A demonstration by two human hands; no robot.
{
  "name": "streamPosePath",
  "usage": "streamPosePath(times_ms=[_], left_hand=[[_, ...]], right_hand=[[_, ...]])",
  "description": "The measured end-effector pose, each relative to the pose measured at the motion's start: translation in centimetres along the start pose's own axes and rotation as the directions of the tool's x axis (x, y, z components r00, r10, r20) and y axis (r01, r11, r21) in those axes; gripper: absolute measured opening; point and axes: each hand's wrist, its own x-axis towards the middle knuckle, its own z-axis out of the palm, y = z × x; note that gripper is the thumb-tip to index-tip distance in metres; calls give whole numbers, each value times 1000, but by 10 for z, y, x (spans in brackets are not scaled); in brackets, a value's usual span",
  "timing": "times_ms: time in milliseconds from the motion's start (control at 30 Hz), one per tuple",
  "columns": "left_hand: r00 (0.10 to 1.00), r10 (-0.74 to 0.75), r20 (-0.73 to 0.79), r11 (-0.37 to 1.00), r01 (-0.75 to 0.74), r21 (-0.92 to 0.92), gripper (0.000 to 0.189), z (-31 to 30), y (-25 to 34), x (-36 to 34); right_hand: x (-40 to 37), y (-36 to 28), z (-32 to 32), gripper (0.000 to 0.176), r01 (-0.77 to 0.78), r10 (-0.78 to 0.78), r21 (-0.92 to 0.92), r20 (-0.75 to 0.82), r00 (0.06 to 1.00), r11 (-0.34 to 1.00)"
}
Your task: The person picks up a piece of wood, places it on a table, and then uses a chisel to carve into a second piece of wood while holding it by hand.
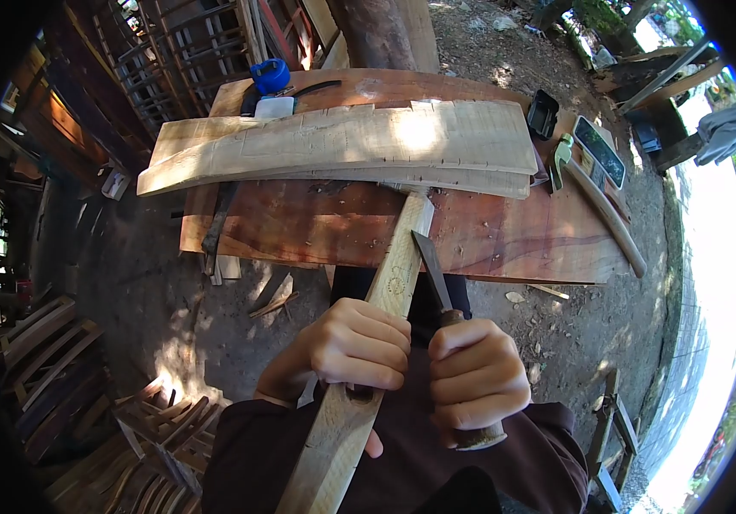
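My left hand is wrapped round a long squared piece of wood, which slants from my lap up to the table edge. A carved or stamped round mark shows on its upper face, and a dark mortise hole sits just below my fingers. In my right hand is a chisel, gripped by its wooden handle with the blade pointing up. The blade's tip lies right at the right edge of the wood, below its far end. That far end rests against the tabletop near the stacked boards.
The reddish wooden table stands ahead. Two pale boards lie stacked across it. At its right are a hammer, a phone and a black case. A blue object stands behind the boards. Wooden frames crowd the lower left.
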Motion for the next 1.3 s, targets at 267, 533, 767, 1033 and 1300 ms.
streamPosePath(times_ms=[267, 533, 767, 1033, 1300], left_hand=[[1000, -27, -11, 999, 27, -30, 59, 0, 4, 6], [994, 104, -42, 993, -102, 58, 41, 0, -6, -8], [999, 40, -15, 999, -40, 13, 36, 1, -3, -8], [990, 138, -6, 990, -137, 39, 44, -1, -11, -11], [988, 155, -11, 988, -154, 28, 50, -2, -13, -13]], right_hand=[[4, 12, -4, 22, -133, 133, -22, -4, 991, 991], [3, 13, -9, 29, -78, 79, -9, 50, 996, 997], [4, 13, -8, 26, -174, 175, -27, 36, 984, 984], [0, 14, -11, 30, -159, 160, -35, 60, 985, 987], [-7, 22, -12, 31, -168, 172, -67, 52, 984, 983]])
